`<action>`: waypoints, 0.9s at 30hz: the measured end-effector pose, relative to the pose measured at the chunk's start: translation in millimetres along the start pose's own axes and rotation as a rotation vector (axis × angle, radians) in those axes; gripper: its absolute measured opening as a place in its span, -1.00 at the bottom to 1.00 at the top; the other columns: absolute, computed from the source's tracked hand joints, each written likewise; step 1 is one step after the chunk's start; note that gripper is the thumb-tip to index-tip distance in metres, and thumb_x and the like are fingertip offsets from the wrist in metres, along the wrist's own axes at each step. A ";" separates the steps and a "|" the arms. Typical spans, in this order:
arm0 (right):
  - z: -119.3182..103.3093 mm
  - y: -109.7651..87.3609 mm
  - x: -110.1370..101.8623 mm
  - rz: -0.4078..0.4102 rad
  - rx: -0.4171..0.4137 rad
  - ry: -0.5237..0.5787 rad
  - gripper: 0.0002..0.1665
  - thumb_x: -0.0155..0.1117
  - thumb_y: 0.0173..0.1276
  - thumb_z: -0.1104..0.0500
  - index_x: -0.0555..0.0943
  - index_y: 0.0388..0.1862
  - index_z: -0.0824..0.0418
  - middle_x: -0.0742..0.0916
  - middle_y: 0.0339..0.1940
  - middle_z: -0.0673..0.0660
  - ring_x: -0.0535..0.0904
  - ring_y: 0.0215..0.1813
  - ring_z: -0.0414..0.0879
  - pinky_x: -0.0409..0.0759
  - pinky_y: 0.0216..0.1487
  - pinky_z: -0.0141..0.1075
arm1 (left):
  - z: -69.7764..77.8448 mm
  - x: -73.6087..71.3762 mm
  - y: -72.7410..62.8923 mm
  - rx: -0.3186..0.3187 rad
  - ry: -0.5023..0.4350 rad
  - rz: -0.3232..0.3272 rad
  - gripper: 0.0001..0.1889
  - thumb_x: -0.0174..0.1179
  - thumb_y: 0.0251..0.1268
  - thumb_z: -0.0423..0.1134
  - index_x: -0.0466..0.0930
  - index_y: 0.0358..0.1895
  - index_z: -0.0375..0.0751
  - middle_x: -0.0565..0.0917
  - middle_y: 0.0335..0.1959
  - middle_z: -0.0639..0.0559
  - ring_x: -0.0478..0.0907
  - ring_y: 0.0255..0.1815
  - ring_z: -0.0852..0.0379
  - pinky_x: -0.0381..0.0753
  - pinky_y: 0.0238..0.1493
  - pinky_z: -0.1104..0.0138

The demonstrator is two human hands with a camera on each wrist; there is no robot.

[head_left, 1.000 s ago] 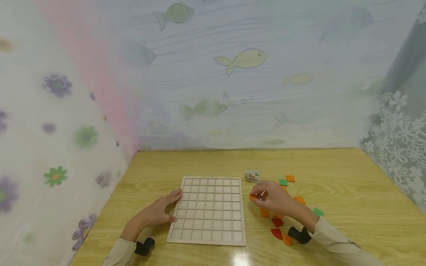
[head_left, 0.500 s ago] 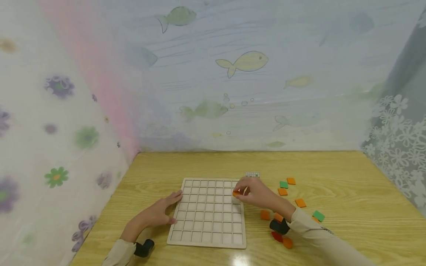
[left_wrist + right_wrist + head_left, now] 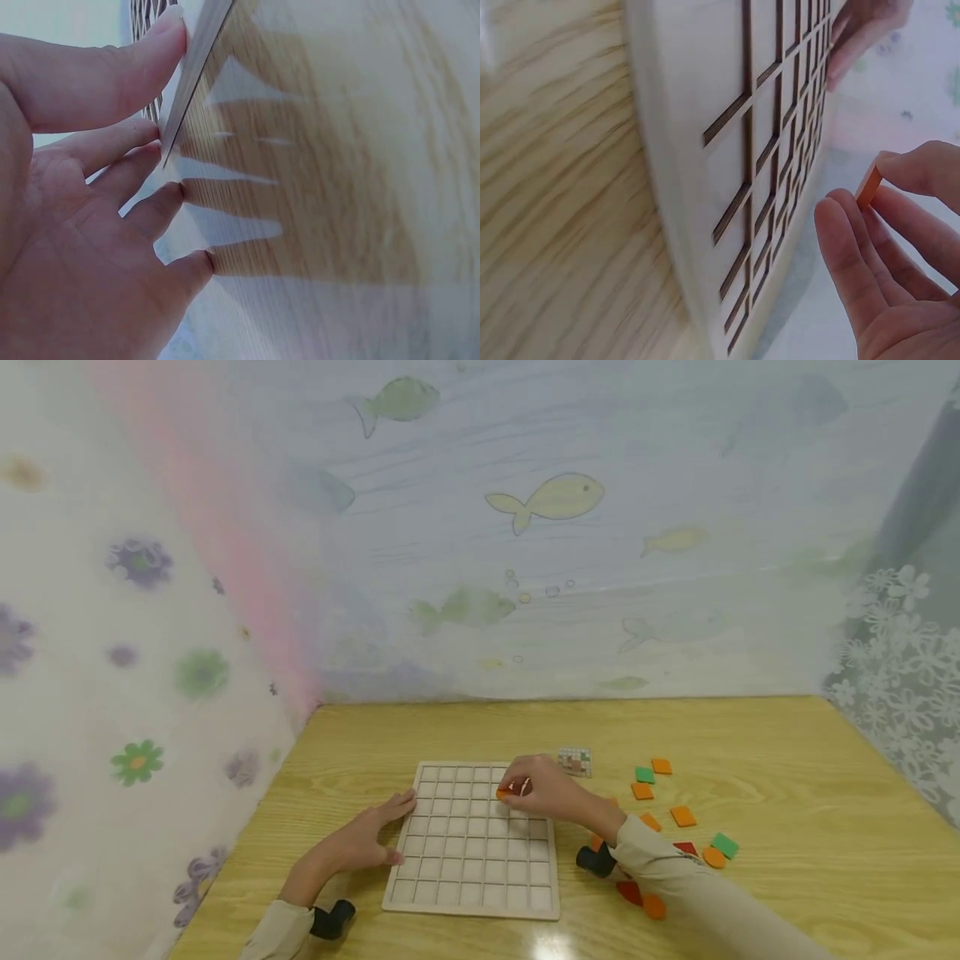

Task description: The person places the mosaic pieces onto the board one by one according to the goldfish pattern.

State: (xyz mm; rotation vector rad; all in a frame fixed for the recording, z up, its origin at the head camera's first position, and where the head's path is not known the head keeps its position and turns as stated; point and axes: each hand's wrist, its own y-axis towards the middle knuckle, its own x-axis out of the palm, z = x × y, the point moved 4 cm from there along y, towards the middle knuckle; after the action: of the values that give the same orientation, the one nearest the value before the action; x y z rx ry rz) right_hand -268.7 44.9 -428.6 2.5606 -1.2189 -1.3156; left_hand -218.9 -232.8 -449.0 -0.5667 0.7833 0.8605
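A pale wooden board (image 3: 472,870) with a grid of square recesses lies flat on the table. My left hand (image 3: 352,843) rests along its left side, fingers spread. In the left wrist view the thumb (image 3: 135,82) and fingertips meet the board's edge and the table. Over the upper right squares, my right hand (image 3: 546,793) pinches a small orange tile (image 3: 503,794) between thumb and fingertips. The right wrist view shows this thin orange tile (image 3: 869,186) edge-on, held above the grid.
Right of the board lie loose orange tiles (image 3: 683,816), green tiles (image 3: 724,845) and red pieces (image 3: 628,892), some partly hidden by the right forearm. A small gridded pattern card (image 3: 575,762) is beyond the board's upper right corner. Patterned fabric (image 3: 465,568) hangs behind the table.
My right hand has carried the orange tile leftward, from beside the board to over its upper right squares. The left hand has stayed at the left edge.
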 end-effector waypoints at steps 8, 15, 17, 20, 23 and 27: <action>-4.0 19.0 16.6 -0.038 -0.028 0.002 -0.90 0.32 0.23 0.28 0.71 -0.28 0.27 0.67 -0.34 0.11 0.59 -0.38 -0.23 0.58 -0.35 -0.47 | -0.7 0.9 -1.4 -0.007 -0.002 0.013 -0.15 0.35 0.05 -0.34 0.11 0.44 -0.37 0.05 0.48 -0.25 -0.02 0.45 -0.25 -0.12 0.31 -0.29; -7.0 36.2 29.6 -0.080 0.007 0.012 -0.90 0.30 0.25 0.27 0.72 -0.29 0.26 0.67 -0.34 0.09 0.58 -0.36 -0.23 0.58 -0.31 -0.45 | -0.3 1.4 -0.6 -0.018 0.007 0.024 -0.14 0.34 0.02 -0.36 0.13 0.43 -0.34 0.06 0.48 -0.24 0.00 0.45 -0.23 -0.13 0.32 -0.27; -7.6 41.6 33.6 -0.088 0.021 0.010 -0.90 0.30 0.26 0.26 0.72 -0.29 0.24 0.67 -0.33 0.08 0.58 -0.35 -0.24 0.58 -0.30 -0.44 | -0.4 1.5 -0.3 -0.021 0.004 0.028 -0.14 0.35 0.02 -0.36 0.13 0.43 -0.34 0.06 0.48 -0.24 0.00 0.46 -0.22 -0.13 0.32 -0.27; -9.8 50.5 39.8 -0.094 0.036 0.008 -0.90 0.29 0.26 0.25 0.72 -0.30 0.23 0.68 -0.32 0.08 0.57 -0.35 -0.23 0.57 -0.30 -0.42 | -1.0 1.4 -0.1 -0.023 0.007 0.032 -0.14 0.35 0.02 -0.35 0.14 0.43 -0.33 0.07 0.48 -0.23 0.00 0.46 -0.22 -0.13 0.33 -0.26; -11.9 60.5 47.2 -0.098 0.034 0.002 -0.91 0.30 0.24 0.27 0.72 -0.32 0.23 0.69 -0.32 0.08 0.57 -0.35 -0.22 0.55 -0.32 -0.43 | -2.3 1.3 -0.5 -0.028 0.010 0.032 -0.14 0.35 0.03 -0.32 0.13 0.44 -0.32 0.07 0.48 -0.22 -0.01 0.46 -0.22 -0.12 0.33 -0.25; -16.0 72.9 57.2 -0.115 0.027 0.001 -0.91 0.32 0.21 0.29 0.72 -0.32 0.25 0.70 -0.33 0.10 0.57 -0.37 -0.24 0.53 -0.35 -0.46 | -3.3 0.7 -0.7 -0.042 0.001 0.030 -0.13 0.37 0.03 -0.30 0.12 0.45 -0.30 0.06 0.48 -0.21 0.00 0.45 -0.23 -0.13 0.33 -0.25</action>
State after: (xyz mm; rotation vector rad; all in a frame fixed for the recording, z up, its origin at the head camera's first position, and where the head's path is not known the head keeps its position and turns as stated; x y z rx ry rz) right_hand -284.1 -47.7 -432.5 2.6876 -1.1118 -1.3264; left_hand -219.2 -235.2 -451.4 -0.5937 0.7778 0.9064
